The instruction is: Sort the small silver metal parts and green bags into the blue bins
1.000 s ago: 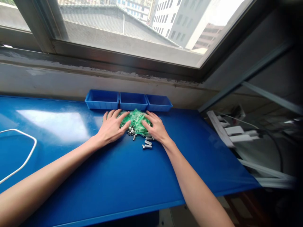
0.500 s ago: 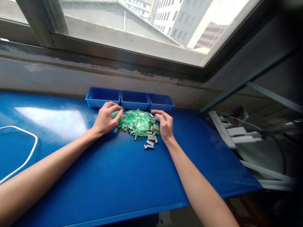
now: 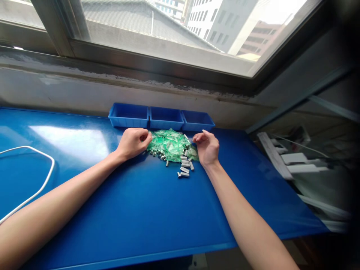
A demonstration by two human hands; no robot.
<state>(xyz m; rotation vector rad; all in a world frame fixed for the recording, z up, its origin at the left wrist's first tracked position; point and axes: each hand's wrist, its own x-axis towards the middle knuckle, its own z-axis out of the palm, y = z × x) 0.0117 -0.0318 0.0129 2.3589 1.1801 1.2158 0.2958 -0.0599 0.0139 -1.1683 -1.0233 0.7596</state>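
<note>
A heap of green plastic packets (image 3: pixel 171 144) lies on the blue table between my hands. Small round metal parts (image 3: pixel 157 153) show along its front left edge, and several short metal cylinders (image 3: pixel 185 165) lie at its front right. My left hand (image 3: pixel 134 143) is at the heap's left side, its fingers curled in towards the thumb; whatever they might hold is hidden. On the right side of the heap, my right hand (image 3: pixel 207 147) is turned palm inward with its fingers loosely bent and apart, and nothing shows in it.
Three joined blue bins (image 3: pixel 166 123) stand behind the heap against the wall under the window. A white cable (image 3: pixel 52 168) curves over the table's left part. White parts and a metal frame (image 3: pixel 323 204) are beyond the right edge.
My left hand's fingers have curled closed. My right hand has turned and moved slightly right, away from the heap. The whole view has shifted a little.
</note>
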